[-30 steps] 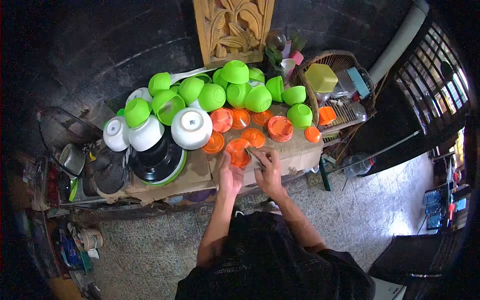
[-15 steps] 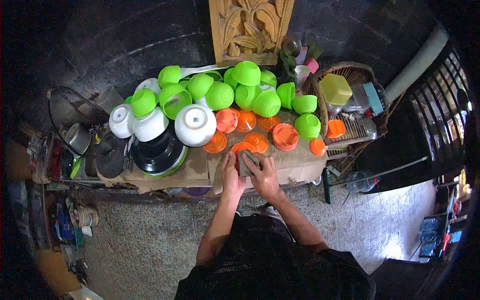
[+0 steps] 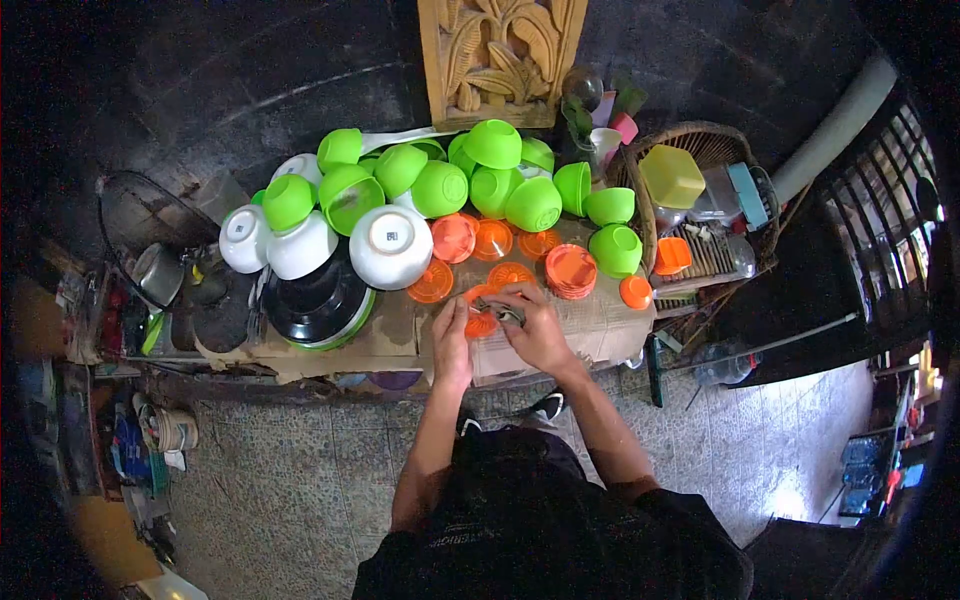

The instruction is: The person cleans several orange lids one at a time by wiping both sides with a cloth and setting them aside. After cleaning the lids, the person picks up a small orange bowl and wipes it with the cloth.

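My left hand [image 3: 452, 345] grips the left edge of a round orange lid [image 3: 481, 324] with a ridged pattern, held tilted near the front edge of the table. A greyish-green cloth [image 3: 510, 313] is bunched in the fingers of my right hand [image 3: 540, 332] and rests against the lid's face. Just beyond lie several similar lids, among them a flat orange lid [image 3: 431, 283] at the left. To the right of my hands is a stack of orange lids [image 3: 571, 272], with a small orange piece [image 3: 635, 292] farther right.
Upturned green bowls [image 3: 440, 190] and white bowls [image 3: 391, 247] crowd the back of the cardboard-covered table [image 3: 400, 345]. A black-topped round container [image 3: 315, 305] stands at left. A wicker basket [image 3: 645, 220] holding plastic containers sits at right. Behind is a carved wooden panel [image 3: 500, 60].
The lid has been tipped up so that its ridged face shows more. My right hand has shifted slightly with the cloth, now crumpled against the lid.
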{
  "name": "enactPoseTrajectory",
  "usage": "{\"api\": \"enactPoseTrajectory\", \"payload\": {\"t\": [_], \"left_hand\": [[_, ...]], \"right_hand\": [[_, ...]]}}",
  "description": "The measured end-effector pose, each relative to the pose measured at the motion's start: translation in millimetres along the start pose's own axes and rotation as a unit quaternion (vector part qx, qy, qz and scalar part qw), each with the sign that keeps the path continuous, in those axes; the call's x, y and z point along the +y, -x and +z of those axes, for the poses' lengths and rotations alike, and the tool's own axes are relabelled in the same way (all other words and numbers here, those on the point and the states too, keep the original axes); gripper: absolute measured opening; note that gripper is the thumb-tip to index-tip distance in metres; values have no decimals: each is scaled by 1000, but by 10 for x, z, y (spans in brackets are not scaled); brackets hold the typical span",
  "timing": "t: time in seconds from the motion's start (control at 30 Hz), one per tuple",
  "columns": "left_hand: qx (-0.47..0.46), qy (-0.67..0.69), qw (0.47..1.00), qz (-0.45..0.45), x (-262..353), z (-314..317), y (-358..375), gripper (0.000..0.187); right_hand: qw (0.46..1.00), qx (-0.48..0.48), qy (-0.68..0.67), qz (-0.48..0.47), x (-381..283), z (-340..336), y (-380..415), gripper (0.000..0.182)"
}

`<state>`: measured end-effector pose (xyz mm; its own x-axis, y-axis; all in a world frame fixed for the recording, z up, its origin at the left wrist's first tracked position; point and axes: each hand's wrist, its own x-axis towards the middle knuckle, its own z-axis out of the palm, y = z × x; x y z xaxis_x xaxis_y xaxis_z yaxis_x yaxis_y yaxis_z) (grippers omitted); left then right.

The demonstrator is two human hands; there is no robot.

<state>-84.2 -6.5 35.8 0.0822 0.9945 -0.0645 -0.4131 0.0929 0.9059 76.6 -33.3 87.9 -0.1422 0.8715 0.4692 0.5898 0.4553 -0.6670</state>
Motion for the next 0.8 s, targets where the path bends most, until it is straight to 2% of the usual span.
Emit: {"api": "enactPoseTrajectory", "payload": {"t": [0.07,0.1,0.13,0.17,0.27,0.33,0.37,0.47,0.6,0.73,0.77,0.8], "left_hand": [[-10,206,972,-114,306,114,110,34],[-10,206,972,-114,251,85,107,34],[-20,279,951,-129,167,55,90,36],[-32,351,925,-142,85,28,70,39],[-17,413,896,-162,116,90,105,42],[-28,393,908,-140,196,160,185,44],[-39,375,919,-116,221,187,212,45],[-20,314,942,-117,159,148,232,47],[3,280,951,-130,120,104,218,48],[13,187,980,-74,138,52,188,46],[8,145,988,-55,189,61,198,47],[8,145,988,-53,168,66,203,47]], "right_hand": [[1000,0,21,-12,-65,10,1,57],[997,17,70,-7,-146,43,32,59],[992,36,120,0,-210,81,70,61],[992,38,122,1,-232,132,114,61],[987,79,128,50,-311,298,228,66],[981,112,128,96,-410,361,277,67],[980,114,129,98,-422,392,311,67],[979,111,135,105,-433,450,376,69],[983,75,163,26,-448,355,371,66],[984,21,173,-29,-455,127,254,59],[984,22,174,-30,-424,120,237,59],[992,72,107,17,-401,121,209,57]]}}
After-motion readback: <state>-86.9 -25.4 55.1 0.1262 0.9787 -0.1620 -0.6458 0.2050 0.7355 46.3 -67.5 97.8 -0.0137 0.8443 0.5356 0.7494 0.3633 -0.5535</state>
